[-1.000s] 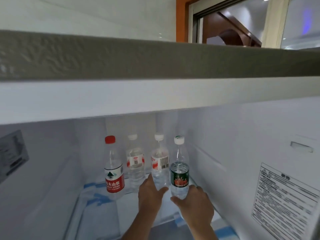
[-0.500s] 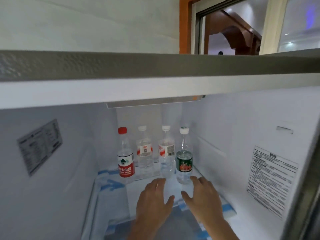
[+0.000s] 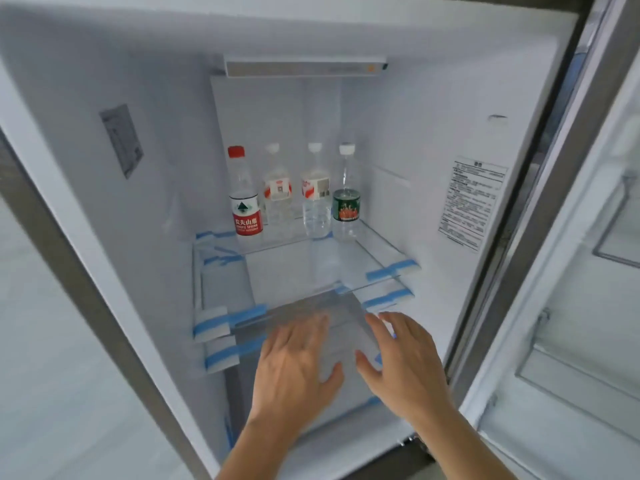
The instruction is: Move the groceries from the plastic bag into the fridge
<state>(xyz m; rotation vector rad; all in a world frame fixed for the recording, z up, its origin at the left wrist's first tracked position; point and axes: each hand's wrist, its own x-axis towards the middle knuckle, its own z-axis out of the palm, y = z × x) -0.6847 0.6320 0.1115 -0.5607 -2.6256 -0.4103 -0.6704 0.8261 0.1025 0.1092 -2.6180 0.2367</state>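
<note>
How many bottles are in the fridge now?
4, standing in a row on the glass shelf, left to right: red-capped bottle, second bottle, third bottle, green-labelled bottle. None seems hidden.

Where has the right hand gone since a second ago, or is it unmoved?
Yes, it moved. The right hand has drawn back from the green-label bottle, which it touched then, toward the fridge's open front.

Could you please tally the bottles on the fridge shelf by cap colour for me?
Red-capped bottle: 1
White-capped bottles: 3
Total: 4
</note>
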